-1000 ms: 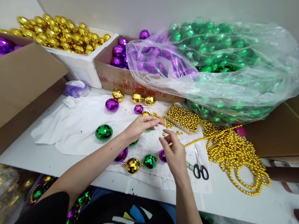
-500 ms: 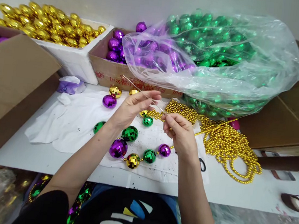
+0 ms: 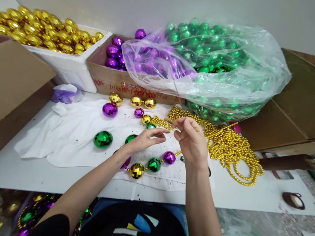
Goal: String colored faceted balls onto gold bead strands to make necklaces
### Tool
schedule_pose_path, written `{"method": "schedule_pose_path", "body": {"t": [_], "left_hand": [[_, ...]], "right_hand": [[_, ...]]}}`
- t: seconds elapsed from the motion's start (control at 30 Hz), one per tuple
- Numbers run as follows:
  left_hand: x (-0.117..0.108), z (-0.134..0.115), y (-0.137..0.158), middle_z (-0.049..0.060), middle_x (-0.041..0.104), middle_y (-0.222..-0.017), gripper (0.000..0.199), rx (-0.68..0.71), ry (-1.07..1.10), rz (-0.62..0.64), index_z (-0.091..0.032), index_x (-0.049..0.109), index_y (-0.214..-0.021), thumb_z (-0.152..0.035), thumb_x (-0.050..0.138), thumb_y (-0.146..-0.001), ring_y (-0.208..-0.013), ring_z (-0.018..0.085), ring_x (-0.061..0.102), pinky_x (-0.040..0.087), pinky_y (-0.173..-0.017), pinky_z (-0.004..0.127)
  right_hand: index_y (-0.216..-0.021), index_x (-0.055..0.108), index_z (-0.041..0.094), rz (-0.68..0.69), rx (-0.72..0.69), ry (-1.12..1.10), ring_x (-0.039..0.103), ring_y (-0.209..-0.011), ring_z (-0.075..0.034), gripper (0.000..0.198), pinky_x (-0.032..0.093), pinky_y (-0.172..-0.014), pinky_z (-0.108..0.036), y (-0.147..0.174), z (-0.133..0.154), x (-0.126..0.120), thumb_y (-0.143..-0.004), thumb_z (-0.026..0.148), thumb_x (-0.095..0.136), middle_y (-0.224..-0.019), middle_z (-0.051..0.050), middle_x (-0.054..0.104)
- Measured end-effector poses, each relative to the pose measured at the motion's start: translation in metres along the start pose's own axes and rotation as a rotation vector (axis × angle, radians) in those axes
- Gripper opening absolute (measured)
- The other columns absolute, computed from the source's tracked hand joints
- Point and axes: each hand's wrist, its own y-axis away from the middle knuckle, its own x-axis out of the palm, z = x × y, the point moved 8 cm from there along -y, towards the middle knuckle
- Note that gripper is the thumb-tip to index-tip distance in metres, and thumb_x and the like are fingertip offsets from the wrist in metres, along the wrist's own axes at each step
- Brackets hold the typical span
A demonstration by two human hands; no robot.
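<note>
My right hand (image 3: 193,143) is raised over the white cloth, thumb and fingertips pinched on what looks like a thin needle, barely visible now. My left hand (image 3: 151,139) hovers just to its left, fingers stretched out, holding nothing I can see. Below them a strand of faceted balls lies curved on the cloth: a gold ball (image 3: 137,170), a green ball (image 3: 154,164) and a purple ball (image 3: 169,157), with small gold beads between. My left wrist partly covers another purple ball. A loose green ball (image 3: 103,139) lies to the left.
Behind stand a white foam box (image 3: 66,66) of gold balls and a cardboard box (image 3: 107,80) of purple ones. A clear plastic bag (image 3: 253,76) holds green balls. Gold bead strings (image 3: 227,152) are heaped at right, beside a dark brown bottle (image 3: 289,163). An open carton (image 3: 14,75) stands left.
My left hand has moved down and away from the thin needle that stretched between both hands. My right hand stays pinched and has turned upward. The camera view has shifted slightly.
</note>
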Motion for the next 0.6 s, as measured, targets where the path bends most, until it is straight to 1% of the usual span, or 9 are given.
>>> {"method": "schedule_pose_path", "body": {"t": [0.07,0.13,0.2,0.27,0.33,0.47,0.53,0.6], "left_hand": [[0.007,0.004,-0.001,0.005,0.072,-0.096,0.024,-0.014,-0.084,0.029,-0.02,0.074,-0.103,-0.035,0.061,-0.089,-0.09,0.016,0.063,0.047,-0.085,0.027],[0.013,0.013,0.0,0.003,0.069,-0.082,0.028,-0.042,-0.194,0.051,-0.017,0.074,-0.092,-0.035,0.053,-0.092,-0.079,0.015,0.061,0.046,-0.077,0.026],[0.015,0.022,0.003,0.003,0.066,-0.074,0.032,-0.076,-0.325,0.055,-0.016,0.072,-0.089,-0.034,0.047,-0.094,-0.073,0.015,0.059,0.043,-0.071,0.026],[0.013,0.03,0.005,0.003,0.067,-0.075,0.035,-0.124,-0.416,0.052,-0.015,0.071,-0.09,-0.035,0.044,-0.095,-0.07,0.015,0.058,0.041,-0.068,0.026],[0.011,0.034,0.006,0.003,0.067,-0.077,0.038,-0.162,-0.443,0.059,-0.014,0.07,-0.091,-0.038,0.041,-0.097,-0.071,0.015,0.059,0.04,-0.068,0.026],[0.006,0.034,0.004,0.004,0.067,-0.078,0.036,-0.163,-0.522,0.057,-0.015,0.067,-0.084,-0.035,0.04,-0.098,-0.076,0.016,0.06,0.04,-0.071,0.027],[0.005,0.035,0.001,0.004,0.066,-0.078,0.035,-0.147,-0.579,0.047,-0.015,0.066,-0.082,-0.033,0.04,-0.099,-0.077,0.017,0.059,0.04,-0.073,0.028],[0.005,0.036,0.0,0.005,0.066,-0.078,0.036,-0.129,-0.615,0.04,-0.016,0.064,-0.08,-0.034,0.039,-0.099,-0.077,0.018,0.059,0.041,-0.074,0.029]], "right_hand": [[-0.083,0.065,0.022,0.016,-0.008,-0.066,0.056,-0.067,-0.01,0.02,0.033,-0.045,-0.019,0.0,0.001,0.0,-0.08,0.041,0.071,-0.076,-0.001,0.062],[-0.084,0.066,0.023,-0.001,-0.055,-0.113,0.053,-0.062,-0.009,0.02,0.03,-0.043,-0.017,0.001,0.009,-0.006,-0.08,0.041,0.073,-0.072,0.001,0.059],[-0.083,0.067,0.023,-0.038,-0.121,-0.14,0.051,-0.06,-0.008,0.019,0.028,-0.04,-0.016,0.004,0.022,-0.014,-0.08,0.04,0.075,-0.07,0.002,0.057],[-0.08,0.069,0.022,-0.063,-0.186,-0.158,0.051,-0.062,-0.009,0.017,0.026,-0.038,-0.015,0.009,0.037,-0.022,-0.078,0.036,0.077,-0.069,0.001,0.056],[-0.076,0.07,0.02,-0.056,-0.24,-0.178,0.051,-0.063,-0.009,0.015,0.023,-0.036,-0.014,0.015,0.053,-0.024,-0.076,0.032,0.08,-0.069,0.0,0.054],[-0.068,0.072,0.02,-0.024,-0.36,-0.265,0.047,-0.057,-0.006,0.017,0.014,-0.029,-0.011,0.024,0.083,-0.03,-0.067,0.024,0.088,-0.062,0.002,0.046],[-0.068,0.074,0.021,-0.011,-0.408,-0.31,0.039,-0.048,-0.003,0.019,0.009,-0.026,-0.01,0.027,0.097,-0.039,-0.061,0.024,0.092,-0.056,0.006,0.038],[-0.069,0.076,0.025,-0.029,-0.44,-0.272,0.027,-0.041,-0.002,0.024,0.005,-0.024,-0.011,0.029,0.11,-0.055,-0.055,0.029,0.095,-0.05,0.008,0.028]]}}
